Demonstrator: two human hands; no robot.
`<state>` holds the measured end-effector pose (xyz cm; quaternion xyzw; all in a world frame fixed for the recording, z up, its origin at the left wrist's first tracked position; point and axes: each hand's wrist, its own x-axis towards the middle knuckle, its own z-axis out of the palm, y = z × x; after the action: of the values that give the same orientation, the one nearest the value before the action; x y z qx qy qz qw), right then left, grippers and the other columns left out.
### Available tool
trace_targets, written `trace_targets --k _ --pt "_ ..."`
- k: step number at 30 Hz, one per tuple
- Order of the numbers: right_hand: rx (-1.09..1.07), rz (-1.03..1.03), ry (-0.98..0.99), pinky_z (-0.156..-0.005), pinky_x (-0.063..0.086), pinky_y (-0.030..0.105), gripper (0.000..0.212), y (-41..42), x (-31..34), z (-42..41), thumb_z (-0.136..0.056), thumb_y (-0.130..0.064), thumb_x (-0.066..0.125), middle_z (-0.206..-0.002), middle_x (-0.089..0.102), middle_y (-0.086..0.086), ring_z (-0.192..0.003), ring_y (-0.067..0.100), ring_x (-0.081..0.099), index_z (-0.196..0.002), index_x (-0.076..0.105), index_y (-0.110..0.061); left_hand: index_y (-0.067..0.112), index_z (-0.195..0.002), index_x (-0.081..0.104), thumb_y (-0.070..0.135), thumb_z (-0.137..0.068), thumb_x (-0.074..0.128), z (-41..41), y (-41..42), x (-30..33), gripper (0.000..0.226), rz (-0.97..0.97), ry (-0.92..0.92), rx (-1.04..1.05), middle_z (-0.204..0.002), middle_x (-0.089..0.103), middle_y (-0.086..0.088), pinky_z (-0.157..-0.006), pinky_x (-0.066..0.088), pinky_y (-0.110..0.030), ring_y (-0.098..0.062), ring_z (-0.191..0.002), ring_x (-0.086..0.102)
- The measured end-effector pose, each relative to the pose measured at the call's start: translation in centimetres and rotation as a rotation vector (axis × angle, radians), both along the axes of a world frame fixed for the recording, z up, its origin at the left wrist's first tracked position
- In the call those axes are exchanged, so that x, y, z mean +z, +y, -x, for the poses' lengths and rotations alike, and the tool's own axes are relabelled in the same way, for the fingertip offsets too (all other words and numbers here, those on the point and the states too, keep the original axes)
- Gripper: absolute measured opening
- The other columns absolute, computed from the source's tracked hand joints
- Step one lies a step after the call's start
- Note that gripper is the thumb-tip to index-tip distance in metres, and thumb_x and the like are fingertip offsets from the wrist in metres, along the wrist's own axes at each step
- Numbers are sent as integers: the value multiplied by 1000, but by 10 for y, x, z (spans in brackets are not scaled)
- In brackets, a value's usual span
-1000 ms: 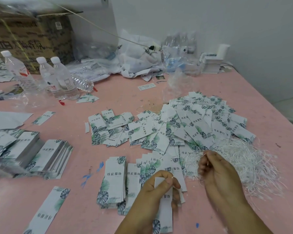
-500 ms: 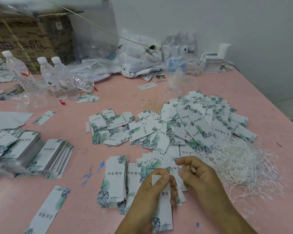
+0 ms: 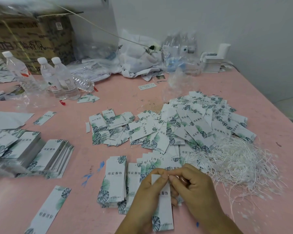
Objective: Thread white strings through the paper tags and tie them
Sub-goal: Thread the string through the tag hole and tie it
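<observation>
My left hand grips a long white paper tag with green leaf print, thumb near its top edge. My right hand meets it at the tag's top, its fingertips pinching a thin white string against the tag. A tangled heap of white strings lies just right of my hands. A big loose pile of tags covers the table's middle. Small neat stacks of tags sit directly in front of my left hand.
The pink table carries taller tag stacks at the left and a single tag near the front. Water bottles, a cardboard box and crumpled plastic bags crowd the back.
My right hand left the string heap with a string and came leftward to the top of the tag that my left hand holds.
</observation>
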<state>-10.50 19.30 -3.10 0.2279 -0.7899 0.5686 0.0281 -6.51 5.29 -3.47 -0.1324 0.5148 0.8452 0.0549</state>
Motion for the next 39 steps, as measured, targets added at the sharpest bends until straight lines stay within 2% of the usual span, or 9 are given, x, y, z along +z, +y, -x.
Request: trace_targets --k 3,6,11,14,18,26,30,33,39 --pt "-86 14 11 -49 44 10 28 0 2 1 -86 -6 69 -69 61 -8 -48 0 55 -80 69 -33 6 -94 67 15 -92 49 -2 2 -1 20 -37 2 -1 -71 63 -29 -57 55 -34 -31 -54 62" --pt "-76 146 -156 -44 46 13 29 0 4 -1 -87 0 66 -63 65 -5 -46 2 55 -78 67 -27 2 -97 72 14 -75 48 -3 4 0 35 -180 1 10 -80 65 -32 -58 56 -38 -35 -61 63" --pt "-105 32 -126 -53 52 24 24 -4 2 -1 -86 -8 70 -76 70 -10 -58 18 63 -82 67 -32 11 -103 75 12 -83 47 -3 6 -6 34 -46 42 82 -100 72 -28 -67 58 -36 -34 -87 72" --pt "-118 8 -94 -58 49 18 24 -4 1 -1 -85 -9 72 -77 68 -9 -63 12 59 -83 67 -33 15 -107 74 10 -93 50 -4 6 -7 28 -37 45 81 -104 71 -28 -74 57 -39 -36 -92 71" --pt "-121 -3 -78 -62 49 19 23 -5 0 -1 -85 -10 72 -81 68 -9 -69 11 61 -87 66 -32 15 -110 74 18 -82 62 -5 7 -4 30 -46 64 112 -106 71 -27 -86 56 -49 -43 -100 68" --pt "-180 -98 7 -55 41 14 23 -8 -1 -1 -81 -8 74 -74 61 -8 -60 8 52 -75 65 -29 15 -108 74 10 -76 72 -5 6 -4 33 -56 98 184 -101 70 -31 -81 56 -49 -41 -89 69" --pt "-185 -95 -8 -55 42 16 24 -8 0 -2 -81 -9 74 -74 60 -8 -61 10 52 -74 65 -29 16 -104 76 9 -73 73 -4 6 -5 32 2 118 186 -94 73 -27 -68 57 -37 -34 -82 71" --pt "-203 -105 -20 -56 44 19 23 -8 1 -2 -80 -9 75 -73 61 -8 -61 11 53 -73 65 -29 14 -104 75 16 -73 77 -5 6 -4 32 -25 128 181 -94 72 -28 -69 57 -37 -33 -82 71" --pt "-161 -13 -185 -53 44 19 17 -4 2 -1 -83 -16 73 -67 63 -2 -55 2 49 -78 67 -31 9 -103 73 20 -76 63 -2 1 -4 31 -96 84 202 -91 71 -24 -62 55 -34 -29 -76 68"
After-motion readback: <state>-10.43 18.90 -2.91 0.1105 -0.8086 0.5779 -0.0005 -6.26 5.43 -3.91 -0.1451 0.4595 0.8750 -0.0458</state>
